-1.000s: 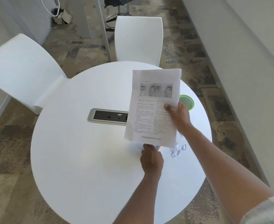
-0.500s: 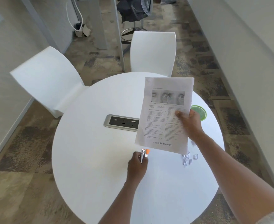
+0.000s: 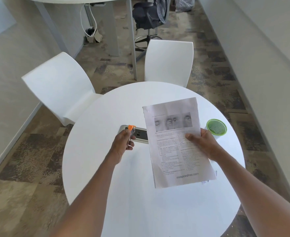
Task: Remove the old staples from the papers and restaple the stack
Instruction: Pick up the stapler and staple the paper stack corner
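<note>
Since half a second ago: left hand has risen off the tabletop with the small stapler and now sits higher and further forward, over the near end of the power outlet panel. Paper stack has swung rightward and dropped lower in view; it now covers the clear bits that lay near the right edge of the table.

Left hand: fingers curled round the stapler, a clear-bodied tool with an orange tip, held roughly upright, orange end up. Held in the air, clear of the table surface.

Right hand: grips the paper stack at its right edge, thumb on the printed face, fingers behind. Stack held above the right half of the round white table, tilted slightly, top left corner showing a small ragged spot. Front page: a strip of eye photographs at the top, two columns of text, "mebooksfree.com" at the foot.

Stapler and stack are apart, stapler to the left of the stack's left edge.

Green-rimmed round container sits near the table's far right edge, just beyond the right hand.

Two white chairs at the far side of the table.
</note>
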Tool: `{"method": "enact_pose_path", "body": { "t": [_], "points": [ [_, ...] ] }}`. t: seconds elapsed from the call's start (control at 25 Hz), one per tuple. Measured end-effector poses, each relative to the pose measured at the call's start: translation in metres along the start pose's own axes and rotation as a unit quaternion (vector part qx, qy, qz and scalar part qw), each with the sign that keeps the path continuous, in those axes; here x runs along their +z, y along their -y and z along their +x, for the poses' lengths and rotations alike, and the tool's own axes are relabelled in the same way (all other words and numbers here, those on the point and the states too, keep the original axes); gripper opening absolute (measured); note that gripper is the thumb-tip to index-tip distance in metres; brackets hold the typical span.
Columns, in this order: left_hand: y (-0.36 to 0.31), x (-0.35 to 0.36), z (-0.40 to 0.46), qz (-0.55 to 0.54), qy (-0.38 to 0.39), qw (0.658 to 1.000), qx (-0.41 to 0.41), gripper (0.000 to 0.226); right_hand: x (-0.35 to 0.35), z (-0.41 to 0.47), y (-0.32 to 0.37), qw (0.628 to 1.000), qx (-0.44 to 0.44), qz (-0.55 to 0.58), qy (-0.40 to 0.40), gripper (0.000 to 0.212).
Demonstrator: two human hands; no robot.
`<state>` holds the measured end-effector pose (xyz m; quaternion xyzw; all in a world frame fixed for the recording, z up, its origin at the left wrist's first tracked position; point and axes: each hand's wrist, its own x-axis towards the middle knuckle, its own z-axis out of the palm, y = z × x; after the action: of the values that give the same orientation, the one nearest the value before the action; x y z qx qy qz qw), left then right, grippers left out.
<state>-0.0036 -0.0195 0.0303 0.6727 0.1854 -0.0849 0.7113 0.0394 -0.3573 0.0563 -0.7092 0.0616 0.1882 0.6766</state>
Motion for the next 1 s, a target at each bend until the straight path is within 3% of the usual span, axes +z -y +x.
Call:
{"method": "enact_pose_path", "body": {
  "t": [0.44,0.72,1.0],
  "points": [
    [-0.027,0.005,0.018,0.007,0.046,0.999,0.017,0.042,0.001,-0.003,0.004,0.998,0.037,-0.025,0.047,0.022],
    [-0.031,0.015,0.017,-0.1,0.092,0.985,-0.105,0.062,-0.003,-0.005,0.006,0.997,0.041,-0.017,0.065,0.015],
    [-0.037,0.017,0.016,-0.058,0.149,0.983,-0.085,0.049,-0.009,-0.008,0.008,0.997,0.044,-0.023,0.063,0.011]
  ]
}}
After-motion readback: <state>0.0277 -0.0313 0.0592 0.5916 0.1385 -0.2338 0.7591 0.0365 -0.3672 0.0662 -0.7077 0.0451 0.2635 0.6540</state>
